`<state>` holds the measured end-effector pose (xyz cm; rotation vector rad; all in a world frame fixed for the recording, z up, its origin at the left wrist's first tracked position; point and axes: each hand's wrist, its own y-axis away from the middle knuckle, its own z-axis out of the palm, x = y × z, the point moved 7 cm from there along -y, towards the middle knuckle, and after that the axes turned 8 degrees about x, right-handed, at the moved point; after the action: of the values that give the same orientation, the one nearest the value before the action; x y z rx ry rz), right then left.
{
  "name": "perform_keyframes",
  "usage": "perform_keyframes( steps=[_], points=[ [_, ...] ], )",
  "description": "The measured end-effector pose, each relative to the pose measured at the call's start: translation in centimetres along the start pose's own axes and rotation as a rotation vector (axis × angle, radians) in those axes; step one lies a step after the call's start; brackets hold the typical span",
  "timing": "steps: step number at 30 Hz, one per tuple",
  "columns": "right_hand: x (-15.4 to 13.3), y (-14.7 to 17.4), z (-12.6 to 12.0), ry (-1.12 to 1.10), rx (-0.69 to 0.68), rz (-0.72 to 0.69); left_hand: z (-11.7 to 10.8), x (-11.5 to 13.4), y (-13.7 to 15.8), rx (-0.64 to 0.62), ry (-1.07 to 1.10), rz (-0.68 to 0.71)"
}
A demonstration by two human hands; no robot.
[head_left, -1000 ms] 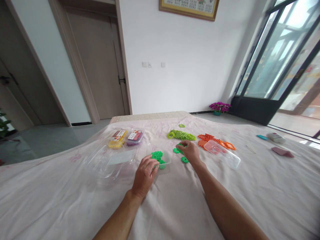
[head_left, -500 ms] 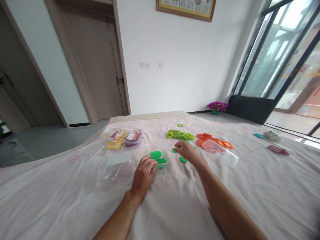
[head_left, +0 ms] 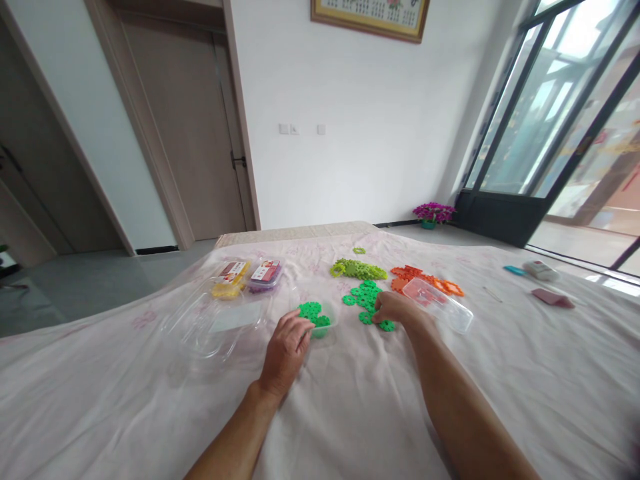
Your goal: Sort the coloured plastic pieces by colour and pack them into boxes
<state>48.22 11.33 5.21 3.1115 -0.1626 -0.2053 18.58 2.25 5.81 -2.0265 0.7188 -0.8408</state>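
Note:
My left hand (head_left: pixel 289 343) is closed on the near left side of a small clear plastic container (head_left: pixel 327 329). Several green snowflake discs (head_left: pixel 311 311) lie inside it. To its right, more green discs (head_left: pixel 359 295) are spread over the cloth in a loose pile. My right hand (head_left: pixel 397 310) is at the right side of that pile, its fingers pinched down at the discs. The fingertips partly hide what they grip, which looks like a green disc.
Behind the pile are light green pieces (head_left: pixel 357 269); orange pieces (head_left: pixel 413 277) lie right, partly under a clear lid (head_left: pixel 440 307). On the left sit yellow (head_left: pixel 231 279) and purple (head_left: pixel 265 275) filled boxes and clear empty packaging (head_left: pixel 210 330). A pink item (head_left: pixel 553 298) lies far right.
My right hand has moved right and slightly toward me, from above the left part of the green pile down to its right side. My left hand stays on the container.

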Motion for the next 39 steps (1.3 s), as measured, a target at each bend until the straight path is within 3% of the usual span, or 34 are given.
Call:
perform_keyframes(
  steps=[3,8,16,19,23,26,31,34,37,39],
  points=[
    [-0.1,0.3,0.0,-0.017,-0.077,-0.019,0.0,0.0,0.1,-0.003,0.001,0.001],
    [0.1,1.4,-1.4,0.041,-0.072,0.087,0.0,0.0,0.2,0.002,0.006,0.004],
    [0.0,1.6,-1.3,-0.095,-0.077,0.087,0.0,0.0,0.0,0.000,0.006,0.004],
    [0.0,1.1,-0.9,-0.227,-0.074,0.047,0.0,0.0,0.0,-0.001,0.005,0.000],
    [-1.1,0.1,-1.7,-0.502,0.122,-0.014,0.0,0.0,0.0,-0.005,0.009,-0.003],
    [-3.8,0.1,-2.2,-0.760,0.208,-0.066,0.1,-0.2,0.1,-0.010,0.012,-0.004],
    [-9.5,1.1,-1.6,-1.110,0.098,-0.211,0.2,-0.3,0.1,-0.025,0.016,-0.016],
    [-9.1,0.8,-1.2,-1.001,0.140,-0.223,0.1,-0.1,0.1,-0.018,0.014,-0.015],
    [-5.7,-0.1,-1.3,-0.548,0.322,-0.143,0.0,0.0,0.0,-0.003,0.009,-0.002],
    [-3.9,-0.5,-1.1,-0.259,0.351,-0.120,0.0,0.0,0.0,0.005,0.009,0.005]
  ],
)
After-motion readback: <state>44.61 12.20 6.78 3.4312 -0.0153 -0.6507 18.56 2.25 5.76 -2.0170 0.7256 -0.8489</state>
